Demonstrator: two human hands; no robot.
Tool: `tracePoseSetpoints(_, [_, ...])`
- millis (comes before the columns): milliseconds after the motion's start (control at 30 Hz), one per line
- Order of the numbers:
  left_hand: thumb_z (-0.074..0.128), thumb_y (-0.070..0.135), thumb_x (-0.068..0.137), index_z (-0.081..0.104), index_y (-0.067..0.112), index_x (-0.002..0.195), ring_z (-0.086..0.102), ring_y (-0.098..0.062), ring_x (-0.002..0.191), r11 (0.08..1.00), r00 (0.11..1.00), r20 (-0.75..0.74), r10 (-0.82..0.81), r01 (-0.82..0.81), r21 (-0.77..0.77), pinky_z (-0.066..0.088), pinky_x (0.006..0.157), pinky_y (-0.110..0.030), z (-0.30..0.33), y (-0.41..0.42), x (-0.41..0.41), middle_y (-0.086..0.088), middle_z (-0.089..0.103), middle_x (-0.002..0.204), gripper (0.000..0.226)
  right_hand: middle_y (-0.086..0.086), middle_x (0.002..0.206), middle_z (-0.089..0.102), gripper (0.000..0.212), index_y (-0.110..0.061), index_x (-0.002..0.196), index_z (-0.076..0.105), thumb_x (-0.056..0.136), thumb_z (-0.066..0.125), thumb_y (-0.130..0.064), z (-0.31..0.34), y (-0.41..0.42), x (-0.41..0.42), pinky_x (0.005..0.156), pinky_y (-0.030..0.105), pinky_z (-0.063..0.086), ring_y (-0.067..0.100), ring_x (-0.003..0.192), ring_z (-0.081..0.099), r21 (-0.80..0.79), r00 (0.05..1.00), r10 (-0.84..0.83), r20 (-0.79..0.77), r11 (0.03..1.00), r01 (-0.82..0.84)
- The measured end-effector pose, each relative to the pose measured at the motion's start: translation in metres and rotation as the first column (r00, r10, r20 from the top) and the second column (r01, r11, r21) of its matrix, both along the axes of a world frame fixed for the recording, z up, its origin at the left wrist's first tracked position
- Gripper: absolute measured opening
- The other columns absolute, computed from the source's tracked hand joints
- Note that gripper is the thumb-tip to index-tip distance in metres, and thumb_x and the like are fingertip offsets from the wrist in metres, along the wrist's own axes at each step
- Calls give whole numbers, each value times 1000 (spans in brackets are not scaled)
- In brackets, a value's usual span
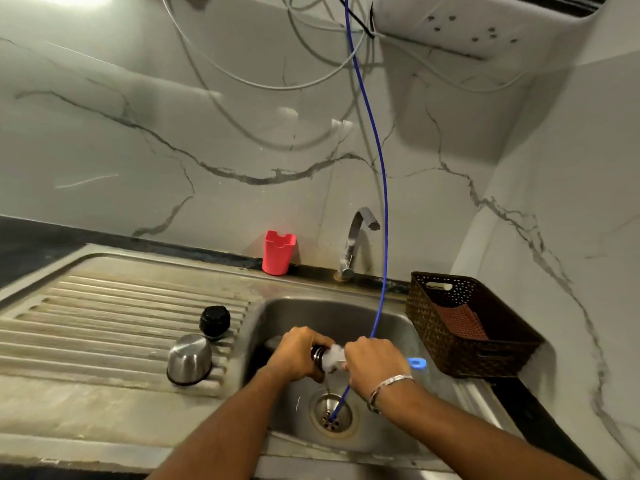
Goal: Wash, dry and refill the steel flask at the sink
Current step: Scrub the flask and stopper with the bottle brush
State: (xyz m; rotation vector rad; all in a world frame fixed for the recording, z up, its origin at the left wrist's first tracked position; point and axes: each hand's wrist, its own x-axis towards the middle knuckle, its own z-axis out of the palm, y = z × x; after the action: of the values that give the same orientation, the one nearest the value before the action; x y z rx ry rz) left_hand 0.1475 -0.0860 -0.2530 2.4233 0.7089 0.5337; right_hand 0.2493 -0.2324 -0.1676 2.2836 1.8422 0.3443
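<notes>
From the head view, our left hand point(298, 353) curls its fingers around the steel flask point(318, 355) over the sink point(381, 317). The flask lies roughly level, mouth pointing right toward our right hand point(372, 363), whose fingers pinch a foamy white scrubber point(335, 356) at the neck. We judge it rigid, wet and slippery, best gripped round the body.
</notes>
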Motion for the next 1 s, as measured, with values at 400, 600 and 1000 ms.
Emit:
tracePoseSetpoints(400, [95,23,46,77,39,105,70,1,86,998,998,58,31,-28,-60,55,83,-22,-2,2,-2,18,77,91,64,1,51,53,17,-20,67,61,70,77,-18,17,-30,27,42,29,29,18,40,50,-104,705,417,573,891,-442])
tracePoseSetpoints(600, [98,20,46,78,36,104,70,2,87,998,998,64,26,-22,-53,55,86,-24,-4,2,-3,18,77,92,64,4,58,52,23,-17,67,57,84,54,-1,1,-36,10,47,33,35,19,53,47,-2,723,354,593,899,-438])
tracePoseSetpoints(1000, [98,15,52,78,34,105,70,3,89,999,992,121,22,-16,-46,50,82,-12,-11,-1,2,18,76,92,60,16,115,67,29,-3,126,57,100,43,-1,1,-18,-9,84,46,51,37,104,66,-89,974,174,141,983,-163])
